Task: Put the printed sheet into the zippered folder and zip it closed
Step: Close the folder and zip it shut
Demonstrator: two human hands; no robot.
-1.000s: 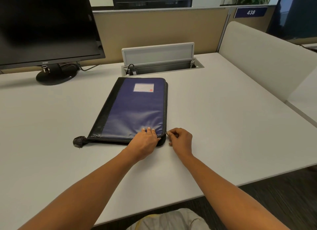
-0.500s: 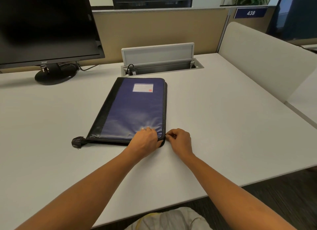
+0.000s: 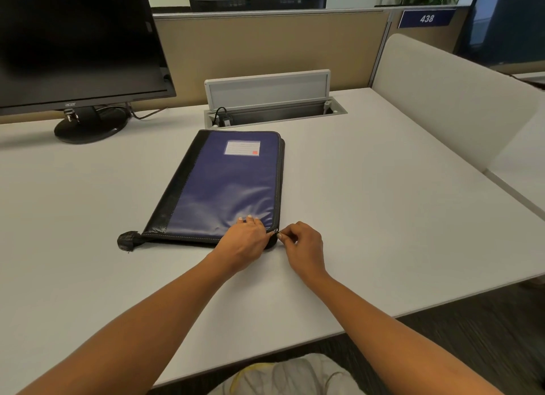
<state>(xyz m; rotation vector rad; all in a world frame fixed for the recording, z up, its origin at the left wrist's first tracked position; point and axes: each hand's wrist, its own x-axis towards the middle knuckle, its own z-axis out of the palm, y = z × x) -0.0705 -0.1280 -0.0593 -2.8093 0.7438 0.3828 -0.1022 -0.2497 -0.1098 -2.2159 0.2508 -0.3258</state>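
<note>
- Flatly on the white table (image 3: 383,217), the zippered folder (image 3: 224,188) is lying with its cover shut. Its long side is running away from the person at a slight slant.
- Its cover is showing glossy dark blue material, wrinkling softly toward the near end, with pale stitching running round the border.
- A black strip (image 3: 177,188) is running down the folder's left edge.
- A small white label (image 3: 242,148) with a red mark in one corner is sitting near the far end of the cover.
- A crumpled black tab (image 3: 128,240) is sticking out from the near left corner onto the table.
- The left hand (image 3: 244,241) is resting palm-down on the near right corner, its fingers lying fairly straight on the blue cover and holding nothing.
- The right hand (image 3: 303,244) is pinching the small zipper pull (image 3: 277,232) between thumb and forefinger at that same corner, just beside the left hand.
- A dark monitor (image 3: 73,40) is standing at the far left, well apart from the folder, and an open cable box (image 3: 274,111) is sitting in the table just behind it.
</note>
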